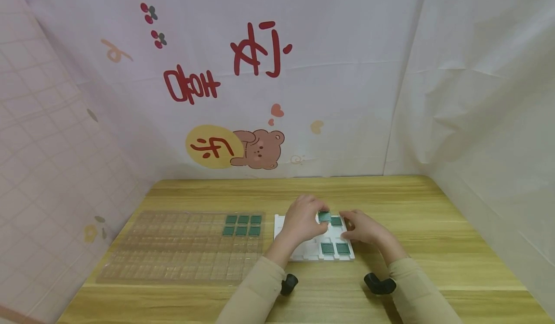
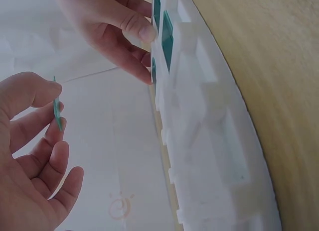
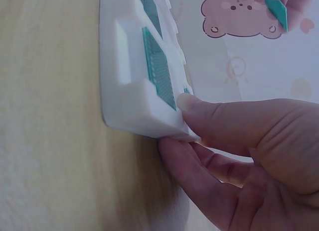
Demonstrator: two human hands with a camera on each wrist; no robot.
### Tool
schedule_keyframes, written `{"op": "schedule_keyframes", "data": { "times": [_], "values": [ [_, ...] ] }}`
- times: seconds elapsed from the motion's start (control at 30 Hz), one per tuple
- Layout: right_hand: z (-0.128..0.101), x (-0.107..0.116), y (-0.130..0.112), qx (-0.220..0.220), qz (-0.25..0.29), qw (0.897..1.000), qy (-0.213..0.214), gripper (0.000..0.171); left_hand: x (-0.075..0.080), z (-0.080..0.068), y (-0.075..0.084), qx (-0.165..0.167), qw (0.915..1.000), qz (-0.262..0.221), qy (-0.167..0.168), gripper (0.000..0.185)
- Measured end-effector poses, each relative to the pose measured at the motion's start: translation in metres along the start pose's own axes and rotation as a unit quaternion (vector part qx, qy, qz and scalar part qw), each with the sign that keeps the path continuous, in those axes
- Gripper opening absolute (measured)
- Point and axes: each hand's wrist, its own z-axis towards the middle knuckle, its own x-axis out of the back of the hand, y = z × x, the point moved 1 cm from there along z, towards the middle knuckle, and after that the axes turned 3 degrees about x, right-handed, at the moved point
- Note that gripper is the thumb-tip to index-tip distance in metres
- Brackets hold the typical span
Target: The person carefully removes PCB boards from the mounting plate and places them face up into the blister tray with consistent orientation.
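The left hand (image 1: 303, 219) pinches a small green chip (image 1: 324, 216) between thumb and fingertips, its grip clamped on the chip's edges. The chip is held just above the far edge of the white tray (image 1: 283, 224), which lies near the middle of the wooden surface (image 1: 433, 227). In the left wrist view the chip (image 2: 58, 107) stands on edge between the thumb and forefinger, apart from the tray (image 2: 209, 156).

The right hand (image 1: 364, 227) rests at the tray's right edge. In the right wrist view its thumb (image 3: 234, 122) presses on the tray's corner (image 3: 129, 99) and the fingers curl under it, so the grip is clamped on the tray. More green chips sit in the tray's pockets: one at the far edge (image 1: 336, 221) and two along the near edge (image 1: 335, 248).

Left of the white tray lies a large clear tray (image 1: 173, 252) with many pockets. Six green chips (image 1: 243, 225) fill its far right corner. Printed cloth (image 1: 260, 73) hangs behind the surface.
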Motion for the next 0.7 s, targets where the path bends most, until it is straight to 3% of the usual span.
{"op": "schedule_keyframes", "data": {
  "times": [0.7],
  "values": [
    [0.002,-0.002,0.003,0.001,-0.033,0.999,0.004,0.066,0.026,-0.018,-0.014,0.007,0.9999,-0.005,0.013,0.028]
  ]
}}
